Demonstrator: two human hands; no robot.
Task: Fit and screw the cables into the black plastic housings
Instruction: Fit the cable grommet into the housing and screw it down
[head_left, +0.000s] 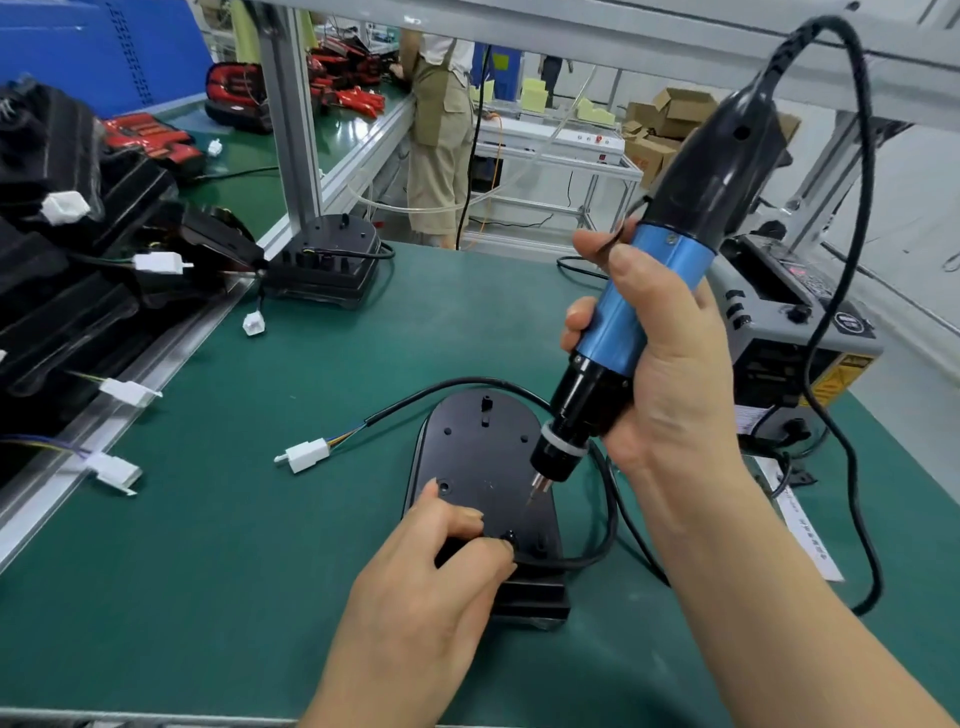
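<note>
While it lies flat on the green counter (249, 545), the black plastic housing (483, 457) has its long axis running away from the person: the rounded end points far, and the squared, stepped end points near. Its cable (457, 383) arcs over the far end and runs left to a white connector (307, 455) lying on the counter, well apart from the housing. On the right side the cable curves down and back in at the near end.

At that near end the left hand (431, 571) rests on the housing with its fingers curled, thumb and forefinger pinching the cable. The right hand (660, 374) grips the blue barrel of an electric screwdriver (639, 306), which tilts with its top to the upper right. Its bit (537, 488) points down-left at the housing's right half.

Farther off, a stack of similar housings (324, 265) stands at the counter's far edge, and a grey machine (795, 332) sits to the right.
</note>
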